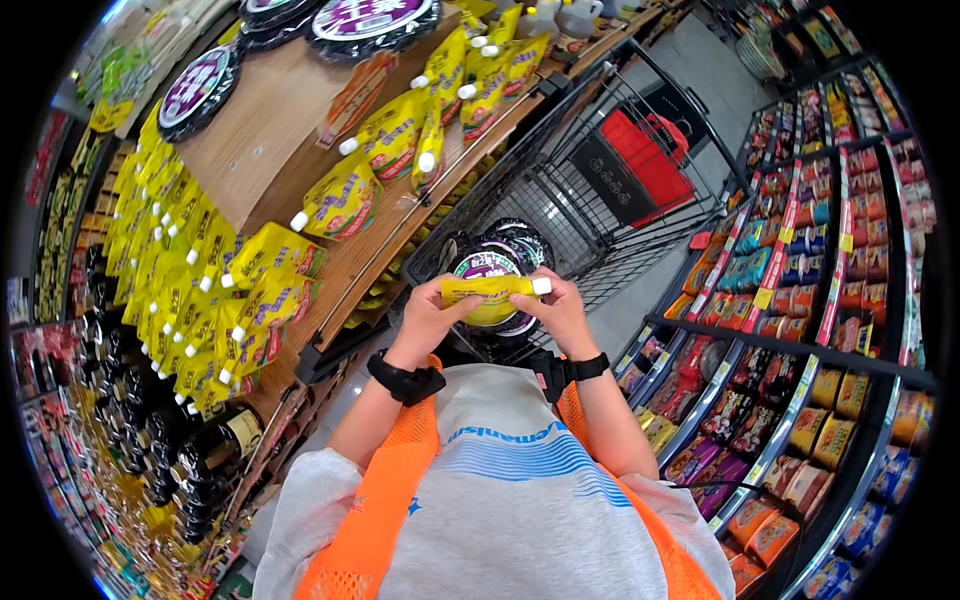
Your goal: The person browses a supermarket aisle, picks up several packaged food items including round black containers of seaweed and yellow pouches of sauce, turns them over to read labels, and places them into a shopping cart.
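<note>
Between my two hands is a yellow spouted pouch [487, 289] with a white cap, held sideways above the near end of a shopping cart. My left hand [431, 304] grips its base end, thumb across the front. Around the capped end are the fingers of my right hand [559, 309]. Beneath the pouch, several round dark packages [517, 234] with purple labels lie in the wire shopping cart [559, 214]; the pouch and my hands partly hide them.
Left of the cart stands a wooden display shelf [259, 169] with many yellow pouches [172, 277] and round dark packages [199, 90]. Dark bottles [217, 442] stand below it. A red and black panel [637, 169] sits at the cart's far end. Shelves of packaged food [795, 300] line the right.
</note>
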Motion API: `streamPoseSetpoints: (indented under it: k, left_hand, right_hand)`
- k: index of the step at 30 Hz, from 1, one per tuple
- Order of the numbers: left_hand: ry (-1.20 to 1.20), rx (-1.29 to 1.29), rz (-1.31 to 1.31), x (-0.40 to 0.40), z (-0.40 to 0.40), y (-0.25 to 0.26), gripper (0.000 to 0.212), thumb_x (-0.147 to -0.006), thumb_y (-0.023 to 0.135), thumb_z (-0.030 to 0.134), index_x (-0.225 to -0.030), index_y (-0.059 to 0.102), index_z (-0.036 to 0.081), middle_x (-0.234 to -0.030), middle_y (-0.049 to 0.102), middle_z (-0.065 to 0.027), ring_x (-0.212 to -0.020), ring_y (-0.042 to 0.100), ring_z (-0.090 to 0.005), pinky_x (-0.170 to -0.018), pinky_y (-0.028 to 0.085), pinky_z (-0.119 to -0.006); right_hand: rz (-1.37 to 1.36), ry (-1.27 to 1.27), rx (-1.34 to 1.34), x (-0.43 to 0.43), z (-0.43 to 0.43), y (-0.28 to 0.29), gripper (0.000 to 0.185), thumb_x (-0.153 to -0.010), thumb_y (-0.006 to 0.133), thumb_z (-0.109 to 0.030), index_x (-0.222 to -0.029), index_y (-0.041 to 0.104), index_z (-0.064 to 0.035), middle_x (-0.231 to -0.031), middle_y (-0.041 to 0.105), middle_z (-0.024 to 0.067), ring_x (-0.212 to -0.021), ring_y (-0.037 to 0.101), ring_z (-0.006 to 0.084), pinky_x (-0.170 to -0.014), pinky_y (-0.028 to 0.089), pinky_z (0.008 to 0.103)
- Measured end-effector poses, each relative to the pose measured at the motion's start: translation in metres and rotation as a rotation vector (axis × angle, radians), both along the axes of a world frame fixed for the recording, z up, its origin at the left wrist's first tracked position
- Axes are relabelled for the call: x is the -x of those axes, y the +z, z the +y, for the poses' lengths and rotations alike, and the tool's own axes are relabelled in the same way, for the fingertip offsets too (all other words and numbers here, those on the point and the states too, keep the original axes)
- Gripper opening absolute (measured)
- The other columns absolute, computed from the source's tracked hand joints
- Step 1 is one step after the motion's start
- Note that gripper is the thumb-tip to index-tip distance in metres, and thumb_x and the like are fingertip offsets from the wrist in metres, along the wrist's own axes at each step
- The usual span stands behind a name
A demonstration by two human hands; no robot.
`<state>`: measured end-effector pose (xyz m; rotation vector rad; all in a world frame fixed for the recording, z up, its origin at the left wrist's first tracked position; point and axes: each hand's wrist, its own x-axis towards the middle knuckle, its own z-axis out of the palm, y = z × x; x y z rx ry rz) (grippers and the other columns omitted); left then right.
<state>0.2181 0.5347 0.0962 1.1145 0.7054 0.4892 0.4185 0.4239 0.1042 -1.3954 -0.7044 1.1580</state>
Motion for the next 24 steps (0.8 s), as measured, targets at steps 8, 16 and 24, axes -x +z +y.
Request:
streamPoseSetpoints:
  k: [8, 16, 24]
  left_hand:
    - [-0.06, -0.474, 0.308, -0.072, -0.02, -0.048, 0.019, -0.075, 0.081, 0.014, -0.092, 0.075, 0.01, -0.096, 0.059, -0.0056, -0.096, 0.057, -0.0203, -0.086, 0.045, -0.032]
    - [-0.271, -0.194, 0.203, -0.155, -0.051, -0.081, 0.02, -0.087, 0.071, 0.008, -0.107, 0.073, 0.008, -0.106, 0.054, -0.0057, -0.095, 0.059, -0.015, -0.08, 0.051, -0.025]
    - [-0.388, 0.106, 0.257, -0.186, -0.081, -0.156, 0.028, -0.086, 0.07, 0.005, -0.113, 0.066, 0.002, -0.103, 0.066, -0.0103, -0.087, 0.067, -0.0177, -0.082, 0.053, -0.026]
  right_hand:
    - [-0.472, -0.059, 0.134, -0.061, -0.041, -0.039, 0.027, -0.066, 0.084, -0.009, -0.092, 0.076, -0.0096, -0.082, 0.06, 0.0037, -0.084, 0.056, 0.019, -0.075, 0.045, 0.0296]
    - [-0.48, -0.355, 0.241, -0.126, -0.077, -0.09, 0.031, -0.068, 0.077, 0.005, -0.094, 0.07, -0.0106, -0.088, 0.056, 0.0051, -0.089, 0.053, 0.0217, -0.075, 0.047, 0.0314]
    - [-0.707, -0.14, 0.403, -0.179, -0.083, -0.14, 0.026, -0.069, 0.067, 0.006, -0.093, 0.069, -0.0051, -0.097, 0.059, 0.0146, -0.093, 0.058, 0.0319, -0.08, 0.049, 0.0379]
